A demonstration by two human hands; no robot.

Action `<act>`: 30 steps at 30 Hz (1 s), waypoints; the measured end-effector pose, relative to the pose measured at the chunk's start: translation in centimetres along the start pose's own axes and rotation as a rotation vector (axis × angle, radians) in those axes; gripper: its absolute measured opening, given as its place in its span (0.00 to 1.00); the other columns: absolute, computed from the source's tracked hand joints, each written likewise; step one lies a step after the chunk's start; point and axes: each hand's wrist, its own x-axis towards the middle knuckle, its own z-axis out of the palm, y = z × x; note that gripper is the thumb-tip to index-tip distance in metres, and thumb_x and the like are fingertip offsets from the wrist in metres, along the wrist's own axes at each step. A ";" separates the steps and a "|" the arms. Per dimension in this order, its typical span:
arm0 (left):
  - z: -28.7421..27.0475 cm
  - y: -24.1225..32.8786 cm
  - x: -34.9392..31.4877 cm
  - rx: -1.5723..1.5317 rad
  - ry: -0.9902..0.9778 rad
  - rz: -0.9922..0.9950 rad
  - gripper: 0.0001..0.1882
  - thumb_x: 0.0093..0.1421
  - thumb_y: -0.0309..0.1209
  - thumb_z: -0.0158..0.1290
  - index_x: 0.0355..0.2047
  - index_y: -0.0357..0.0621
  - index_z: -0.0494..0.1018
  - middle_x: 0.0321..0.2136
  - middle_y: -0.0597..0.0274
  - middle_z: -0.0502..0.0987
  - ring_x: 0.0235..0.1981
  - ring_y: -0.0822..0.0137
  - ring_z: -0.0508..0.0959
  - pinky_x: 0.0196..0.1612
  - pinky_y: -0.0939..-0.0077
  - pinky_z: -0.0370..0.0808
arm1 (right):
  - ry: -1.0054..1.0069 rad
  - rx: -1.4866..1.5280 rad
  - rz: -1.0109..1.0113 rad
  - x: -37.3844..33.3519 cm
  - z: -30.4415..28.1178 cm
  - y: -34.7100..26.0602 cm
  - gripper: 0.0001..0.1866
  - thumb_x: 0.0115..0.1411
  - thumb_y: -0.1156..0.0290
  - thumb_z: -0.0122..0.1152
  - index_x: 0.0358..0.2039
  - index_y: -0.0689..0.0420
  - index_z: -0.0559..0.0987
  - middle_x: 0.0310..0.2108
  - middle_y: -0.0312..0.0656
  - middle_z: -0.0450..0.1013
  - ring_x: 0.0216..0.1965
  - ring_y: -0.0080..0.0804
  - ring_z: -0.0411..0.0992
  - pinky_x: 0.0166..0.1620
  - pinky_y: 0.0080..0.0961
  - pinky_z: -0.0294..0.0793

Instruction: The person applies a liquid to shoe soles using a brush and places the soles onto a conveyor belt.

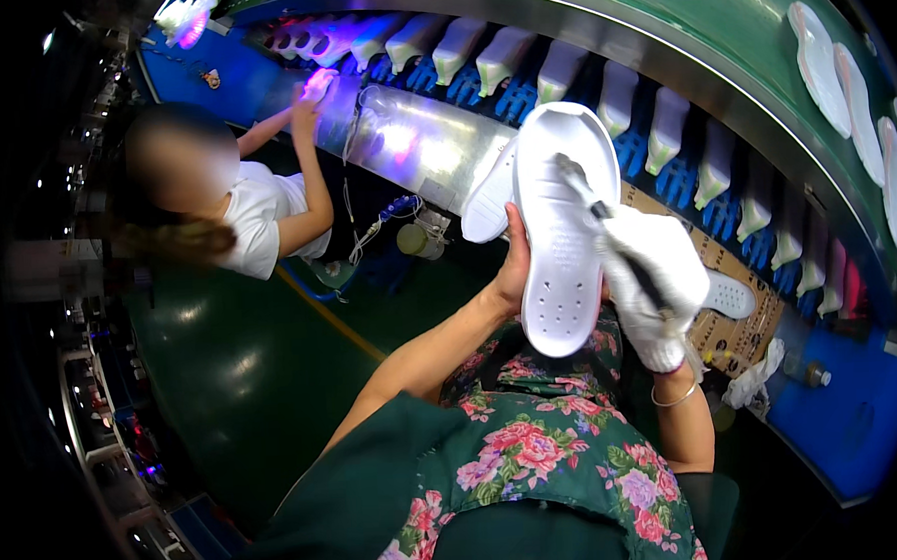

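Observation:
A white shoe sole (558, 275) is held up in front of me, its hollow inner side toward me and small holes at its lower end. Bare fingers of my left hand (513, 269) grip its left edge. My right hand (661, 276), in a white glove, is closed around a brush (598, 209) with a dark handle. The brush's tip rests over the sole's inner face, near the upper right part. Behind the held sole, a second white sole (487, 203) lies on the metal worktop (433, 146), partly covered.
White shoe uppers (616, 98) stand in a curved row on blue holders. More soles (818, 69) lie on the green upper ledge. Cardboard (761, 331) bears another sole (729, 295), near a white cloth (756, 379) and a clear bottle (808, 369). A co-worker (270, 213) works at the left.

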 end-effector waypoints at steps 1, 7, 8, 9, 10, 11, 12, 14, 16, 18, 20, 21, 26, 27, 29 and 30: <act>1.2 0.6 0.3 0.054 0.119 0.018 0.55 0.53 0.76 0.18 0.67 0.46 0.49 0.57 0.50 0.66 0.54 0.55 0.72 0.55 0.57 0.73 | -0.059 -0.041 -0.112 0.0 0.2 0.0 0.16 0.46 0.82 0.66 0.38 0.55 0.83 0.32 0.41 0.78 0.31 0.36 0.77 0.35 0.28 0.76; -2.4 0.9 1.5 -0.022 -0.134 0.087 0.55 0.52 0.78 0.22 0.65 0.47 0.52 0.54 0.53 0.67 0.52 0.59 0.73 0.56 0.59 0.72 | -0.160 0.222 0.081 -0.1 -0.2 -1.0 0.11 0.45 0.79 0.71 0.31 0.56 0.83 0.30 0.42 0.79 0.31 0.37 0.78 0.36 0.28 0.76; -0.8 1.3 1.9 -0.042 0.000 0.114 0.55 0.51 0.78 0.22 0.64 0.46 0.53 0.54 0.53 0.68 0.51 0.59 0.74 0.54 0.59 0.73 | -0.139 0.215 0.171 0.0 -0.5 -0.9 0.11 0.45 0.79 0.71 0.31 0.56 0.83 0.31 0.43 0.79 0.32 0.38 0.77 0.36 0.28 0.76; 1.1 1.5 2.2 -0.060 0.134 0.141 0.55 0.51 0.78 0.22 0.64 0.45 0.53 0.53 0.52 0.69 0.49 0.59 0.75 0.53 0.59 0.74 | -0.075 0.189 0.178 0.2 -0.5 -0.7 0.12 0.45 0.79 0.70 0.33 0.57 0.83 0.33 0.44 0.79 0.33 0.39 0.77 0.37 0.28 0.75; 2.2 1.7 2.3 -0.078 0.270 0.175 0.56 0.51 0.79 0.22 0.63 0.45 0.54 0.52 0.51 0.69 0.48 0.58 0.76 0.51 0.60 0.75 | -0.107 0.114 0.100 0.1 -0.5 -0.8 0.13 0.45 0.80 0.69 0.33 0.56 0.82 0.33 0.44 0.79 0.33 0.40 0.77 0.37 0.29 0.75; 1.0 1.5 2.4 -0.165 0.272 0.159 0.56 0.50 0.80 0.22 0.61 0.44 0.56 0.47 0.48 0.72 0.43 0.56 0.78 0.48 0.60 0.77 | -0.139 0.040 0.023 0.0 -0.4 -0.9 0.13 0.45 0.80 0.69 0.34 0.56 0.82 0.34 0.44 0.79 0.33 0.40 0.77 0.37 0.29 0.75; -0.2 1.7 2.4 -0.088 -0.038 0.107 0.58 0.48 0.81 0.21 0.58 0.41 0.60 0.43 0.47 0.74 0.42 0.57 0.78 0.49 0.59 0.76 | -0.171 -0.035 -0.055 -0.3 -0.2 -1.0 0.14 0.45 0.80 0.69 0.35 0.56 0.82 0.34 0.44 0.79 0.33 0.41 0.77 0.37 0.29 0.75; -0.4 1.9 2.7 -0.117 -0.081 -0.007 0.63 0.43 0.84 0.22 0.52 0.34 0.64 0.40 0.45 0.75 0.40 0.56 0.78 0.45 0.58 0.77 | -0.217 0.069 -0.086 -0.9 0.3 -1.3 0.16 0.44 0.81 0.69 0.36 0.55 0.82 0.34 0.43 0.79 0.33 0.41 0.77 0.37 0.29 0.76; -0.2 2.1 3.2 -0.223 -0.124 -0.047 0.67 0.37 0.87 0.24 0.45 0.27 0.67 0.36 0.44 0.76 0.35 0.53 0.78 0.39 0.58 0.77 | -0.194 0.226 -0.027 -0.9 0.4 -1.2 0.15 0.43 0.80 0.69 0.35 0.56 0.82 0.33 0.43 0.80 0.32 0.39 0.78 0.37 0.29 0.76; 0.1 2.1 3.5 -0.303 -0.091 -0.043 0.68 0.35 0.87 0.25 0.44 0.26 0.68 0.35 0.44 0.76 0.34 0.52 0.78 0.38 0.58 0.77 | -0.184 0.368 0.071 -0.4 -0.1 -0.6 0.13 0.44 0.79 0.69 0.33 0.57 0.82 0.32 0.43 0.80 0.31 0.37 0.78 0.36 0.28 0.76; -0.7 2.3 3.8 -0.215 -0.120 0.048 0.67 0.36 0.87 0.25 0.44 0.27 0.67 0.35 0.44 0.75 0.35 0.52 0.78 0.40 0.57 0.77 | -0.091 0.233 0.120 -0.2 -0.4 -0.8 0.11 0.47 0.80 0.67 0.33 0.58 0.82 0.33 0.43 0.80 0.32 0.36 0.78 0.36 0.28 0.76; -0.8 2.3 3.6 -0.211 -0.071 0.063 0.68 0.35 0.87 0.26 0.44 0.27 0.67 0.34 0.44 0.75 0.35 0.52 0.78 0.40 0.57 0.77 | -0.093 0.157 0.051 -0.3 -0.2 -0.7 0.13 0.46 0.81 0.68 0.35 0.56 0.82 0.34 0.43 0.80 0.32 0.37 0.77 0.36 0.28 0.76; 0.1 3.1 4.2 -0.315 -0.133 0.035 0.68 0.32 0.88 0.29 0.44 0.28 0.67 0.34 0.45 0.75 0.36 0.52 0.78 0.40 0.57 0.77 | -0.275 0.086 -0.131 -1.7 0.9 -0.8 0.19 0.44 0.76 0.70 0.40 0.50 0.82 0.33 0.40 0.78 0.31 0.38 0.77 0.33 0.29 0.75; 0.0 3.3 4.2 -0.329 -0.140 0.043 0.68 0.31 0.88 0.30 0.44 0.28 0.67 0.34 0.45 0.75 0.36 0.52 0.78 0.40 0.57 0.77 | -0.220 0.225 -0.079 -1.4 0.6 -1.1 0.17 0.46 0.77 0.69 0.39 0.51 0.82 0.32 0.40 0.79 0.31 0.37 0.77 0.34 0.29 0.76; 0.0 3.5 4.3 -0.360 -0.151 0.073 0.67 0.31 0.88 0.31 0.42 0.28 0.67 0.33 0.44 0.75 0.36 0.52 0.78 0.39 0.56 0.78 | -0.178 0.308 0.014 -1.0 0.2 -0.8 0.15 0.46 0.78 0.68 0.37 0.53 0.82 0.31 0.40 0.79 0.31 0.38 0.77 0.35 0.29 0.76; 0.2 3.6 4.3 -0.348 -0.140 0.101 0.66 0.32 0.87 0.31 0.42 0.28 0.68 0.33 0.44 0.75 0.36 0.52 0.78 0.38 0.56 0.78 | -0.143 0.290 0.048 -1.1 0.2 -0.6 0.15 0.46 0.79 0.68 0.37 0.53 0.82 0.31 0.40 0.79 0.31 0.38 0.77 0.35 0.29 0.75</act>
